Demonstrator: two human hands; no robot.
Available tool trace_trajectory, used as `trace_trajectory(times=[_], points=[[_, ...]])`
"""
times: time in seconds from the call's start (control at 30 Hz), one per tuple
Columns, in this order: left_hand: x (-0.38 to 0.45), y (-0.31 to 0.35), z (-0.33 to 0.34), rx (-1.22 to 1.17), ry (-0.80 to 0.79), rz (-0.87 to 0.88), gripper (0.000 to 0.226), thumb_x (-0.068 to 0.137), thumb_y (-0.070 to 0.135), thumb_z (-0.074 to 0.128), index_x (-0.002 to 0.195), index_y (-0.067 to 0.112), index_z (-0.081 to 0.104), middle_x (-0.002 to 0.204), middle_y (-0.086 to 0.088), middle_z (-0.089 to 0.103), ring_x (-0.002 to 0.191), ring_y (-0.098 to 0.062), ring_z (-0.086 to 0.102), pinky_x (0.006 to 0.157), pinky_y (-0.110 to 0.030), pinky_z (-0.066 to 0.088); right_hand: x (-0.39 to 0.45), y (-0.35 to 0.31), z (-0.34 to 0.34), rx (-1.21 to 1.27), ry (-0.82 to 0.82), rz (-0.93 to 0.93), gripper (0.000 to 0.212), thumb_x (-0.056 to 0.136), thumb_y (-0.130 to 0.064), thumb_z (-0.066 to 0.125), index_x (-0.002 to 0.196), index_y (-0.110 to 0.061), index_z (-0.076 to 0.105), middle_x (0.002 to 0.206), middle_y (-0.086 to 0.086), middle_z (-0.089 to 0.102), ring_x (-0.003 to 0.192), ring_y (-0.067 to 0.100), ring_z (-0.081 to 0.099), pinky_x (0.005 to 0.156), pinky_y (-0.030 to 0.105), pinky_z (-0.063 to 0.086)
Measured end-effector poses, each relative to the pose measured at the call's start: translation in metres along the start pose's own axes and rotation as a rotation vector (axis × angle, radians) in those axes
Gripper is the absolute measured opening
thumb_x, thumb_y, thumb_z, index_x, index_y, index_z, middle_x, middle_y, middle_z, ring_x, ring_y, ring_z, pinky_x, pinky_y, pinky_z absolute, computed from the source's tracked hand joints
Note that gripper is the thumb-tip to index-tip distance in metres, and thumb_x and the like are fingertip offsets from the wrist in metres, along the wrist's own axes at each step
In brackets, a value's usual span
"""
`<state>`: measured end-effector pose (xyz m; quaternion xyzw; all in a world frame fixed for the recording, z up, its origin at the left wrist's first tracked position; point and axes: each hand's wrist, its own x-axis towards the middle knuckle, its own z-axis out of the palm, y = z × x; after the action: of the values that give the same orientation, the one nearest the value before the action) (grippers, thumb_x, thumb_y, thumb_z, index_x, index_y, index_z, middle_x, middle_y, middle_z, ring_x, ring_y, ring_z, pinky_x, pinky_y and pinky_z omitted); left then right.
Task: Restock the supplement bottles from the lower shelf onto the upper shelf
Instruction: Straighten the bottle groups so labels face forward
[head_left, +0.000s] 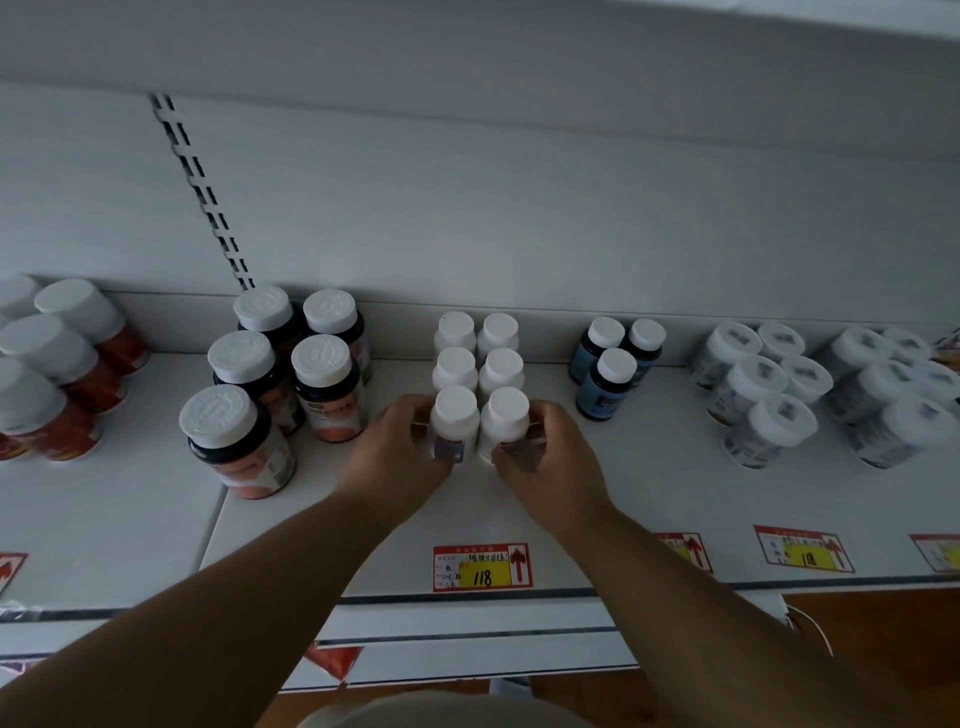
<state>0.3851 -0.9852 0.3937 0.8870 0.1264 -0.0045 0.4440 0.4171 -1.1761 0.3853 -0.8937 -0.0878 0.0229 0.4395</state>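
Small white supplement bottles stand in two columns of three on the white upper shelf (649, 499). My left hand (400, 457) grips the front left white bottle (456, 415). My right hand (545, 457) grips the front right white bottle (505, 415). Both bottles stand upright, side by side and touching, just in front of the back four white bottles (478, 353). My fingers wrap the lower halves and hide most of the labels.
Dark bottles with wide white caps (270, 374) stand left of my hands, red bottles (57, 374) further left. Blue bottles (613, 364) and wrapped white tubs (763, 389) stand to the right. Red-and-yellow price tags (482, 567) line the shelf's front edge. Lower shelf edges (467, 634) show below.
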Motion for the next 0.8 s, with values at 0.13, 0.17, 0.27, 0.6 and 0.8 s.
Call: trace_trajectory(times=[0.13, 0.17, 0.27, 0.6, 0.8], points=[[0.003, 0.003, -0.002, 0.086, 0.022, 0.042, 0.051, 0.081, 0.033, 0.078, 0.124, 0.026, 0.053, 0.115, 0.008, 0.063, 0.1, -0.01, 0.059, 0.081, -0.026, 0.045, 0.002, 0.0, -0.002, -0.03, -0.009, 0.009, 0.049, 0.08, -0.031, 0.078, 0.122, -0.024, 0.052, 0.113, -0.008, 0.064, 0.102, 0.011, 0.061, 0.084, 0.029, 0.049], [0.003, 0.003, -0.001, 0.095, 0.023, 0.038, 0.051, 0.08, 0.034, 0.079, 0.124, 0.026, 0.053, 0.113, 0.009, 0.062, 0.099, -0.01, 0.058, 0.081, -0.026, 0.044, 0.003, 0.0, -0.002, -0.031, -0.005, 0.014, 0.049, 0.08, -0.032, 0.078, 0.121, -0.025, 0.052, 0.113, -0.008, 0.064, 0.101, 0.011, 0.061, 0.084, 0.028, 0.049], [0.003, 0.004, 0.001, 0.082, 0.042, 0.029, 0.049, 0.079, 0.037, 0.08, 0.118, 0.028, 0.052, 0.111, 0.01, 0.062, 0.098, -0.01, 0.059, 0.078, -0.026, 0.045, 0.005, 0.0, 0.0, -0.039, 0.004, 0.022, 0.049, 0.079, -0.034, 0.079, 0.119, -0.026, 0.051, 0.111, -0.008, 0.065, 0.099, 0.01, 0.061, 0.081, 0.027, 0.048], [0.004, 0.003, 0.001, 0.084, 0.044, 0.053, 0.049, 0.078, 0.039, 0.08, 0.116, 0.027, 0.051, 0.113, 0.007, 0.063, 0.097, -0.01, 0.059, 0.078, -0.026, 0.045, 0.006, -0.004, 0.001, -0.067, 0.01, 0.041, 0.05, 0.077, -0.037, 0.08, 0.116, -0.025, 0.051, 0.108, -0.006, 0.066, 0.096, 0.012, 0.063, 0.08, 0.031, 0.051], [-0.007, -0.004, -0.001, 0.085, 0.044, 0.061, 0.055, 0.076, 0.034, 0.082, 0.12, 0.023, 0.05, 0.114, 0.002, 0.061, 0.096, -0.012, 0.059, 0.078, -0.026, 0.046, -0.011, -0.008, 0.004, -0.106, 0.076, 0.069, 0.064, 0.078, -0.042, 0.079, 0.129, -0.021, 0.047, 0.121, -0.003, 0.056, 0.106, 0.012, 0.055, 0.081, 0.024, 0.04]])
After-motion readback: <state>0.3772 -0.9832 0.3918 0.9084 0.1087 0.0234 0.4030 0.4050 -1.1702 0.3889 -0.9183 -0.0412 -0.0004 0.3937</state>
